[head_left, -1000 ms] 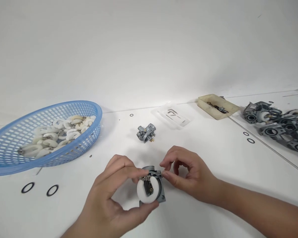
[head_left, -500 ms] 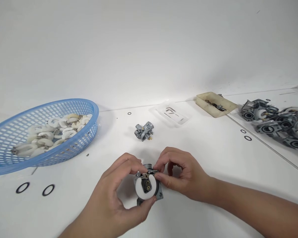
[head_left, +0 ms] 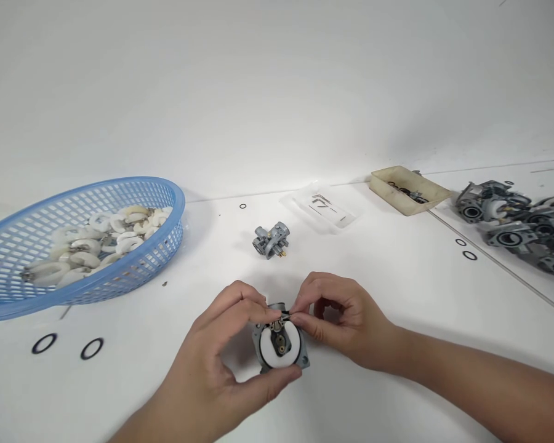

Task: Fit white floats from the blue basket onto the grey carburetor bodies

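Note:
My left hand (head_left: 216,369) grips a grey metal carburetor body (head_left: 281,346) between thumb and fingers, low in the middle of the view. A white ring-shaped float sits on the body's open face. My right hand (head_left: 341,320) is closed in a pinch at the body's top edge, thumb and forefinger on a thin metal pin (head_left: 287,316) at the float's hinge. A second small carburetor body (head_left: 271,239) lies alone on the white table further back.
A blue plastic basket (head_left: 9,295) holding several white floats stands at the left. Two black O-rings (head_left: 67,346) lie near it. A clear bag of pins (head_left: 324,207) and a beige tray (head_left: 409,189) sit at the back; a pile of carburetor bodies (head_left: 517,224) is at the right.
My right hand's pinch has closed in on the body's top edge with the pin. My left hand has turned the body slightly, so the float faces up more.

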### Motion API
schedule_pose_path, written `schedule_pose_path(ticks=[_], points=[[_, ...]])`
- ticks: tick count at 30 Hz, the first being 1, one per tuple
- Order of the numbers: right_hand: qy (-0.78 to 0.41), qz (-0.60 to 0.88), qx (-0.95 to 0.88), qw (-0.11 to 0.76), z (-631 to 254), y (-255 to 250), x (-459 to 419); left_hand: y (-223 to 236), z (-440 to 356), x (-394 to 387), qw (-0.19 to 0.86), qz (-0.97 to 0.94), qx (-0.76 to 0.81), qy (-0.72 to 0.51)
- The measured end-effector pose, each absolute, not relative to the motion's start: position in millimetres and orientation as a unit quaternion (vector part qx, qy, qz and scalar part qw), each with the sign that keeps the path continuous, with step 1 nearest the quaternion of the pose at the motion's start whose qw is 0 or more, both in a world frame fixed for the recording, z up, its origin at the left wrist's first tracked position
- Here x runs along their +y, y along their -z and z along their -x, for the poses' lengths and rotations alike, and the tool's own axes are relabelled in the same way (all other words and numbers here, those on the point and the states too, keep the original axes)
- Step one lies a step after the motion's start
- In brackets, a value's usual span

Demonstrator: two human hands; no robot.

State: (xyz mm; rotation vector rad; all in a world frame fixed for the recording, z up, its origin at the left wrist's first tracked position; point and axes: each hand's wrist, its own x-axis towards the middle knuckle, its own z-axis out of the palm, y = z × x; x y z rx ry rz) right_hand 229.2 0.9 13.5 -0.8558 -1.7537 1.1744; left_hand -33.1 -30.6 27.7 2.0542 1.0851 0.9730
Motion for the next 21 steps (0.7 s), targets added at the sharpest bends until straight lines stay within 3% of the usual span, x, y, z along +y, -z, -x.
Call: schedule_pose_path(ticks=[14,21], points=[[-0.509,0.33,-0.677,0.417,-230.0,-11.0,0.7,-36.8,26.4,-31.3,0.276,-0.795,0.4,-0.363],[-0.508,0.339,-0.672,0.419,-228.9,-11.4,0.7,-32.4,25.8,-31.9,0.322,-0.766,0.421,-0.364]])
